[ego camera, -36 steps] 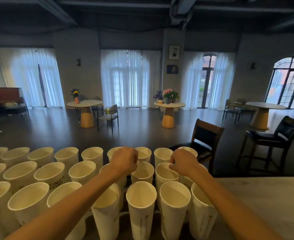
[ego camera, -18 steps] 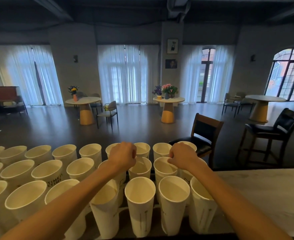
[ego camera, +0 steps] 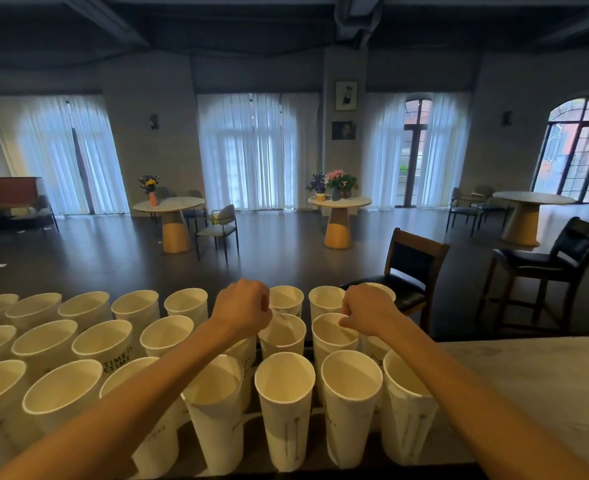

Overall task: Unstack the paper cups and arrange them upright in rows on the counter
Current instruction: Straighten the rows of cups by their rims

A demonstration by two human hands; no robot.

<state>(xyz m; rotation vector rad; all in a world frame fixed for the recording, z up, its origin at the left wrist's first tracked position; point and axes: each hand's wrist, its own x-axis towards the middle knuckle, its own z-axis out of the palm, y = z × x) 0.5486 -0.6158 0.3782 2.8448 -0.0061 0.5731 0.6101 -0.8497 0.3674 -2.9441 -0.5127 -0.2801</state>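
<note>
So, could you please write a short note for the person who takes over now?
Left hand: fingers curled over the far cups; whether it holds a cup is hidden.
Right hand: fingers curled at the rim of a second-row cup.
Paper cups: upright in three rows on the counter, open ends up.
Done: most rows filled.
Left: no stack is visible; bare counter remains to the right.

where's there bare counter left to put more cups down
The open stretch is the pale counter right of the right forearm, past the last cup. From there leftward, paper cups stand packed rim to rim, with both hands, left and right, among the back rows.
</note>
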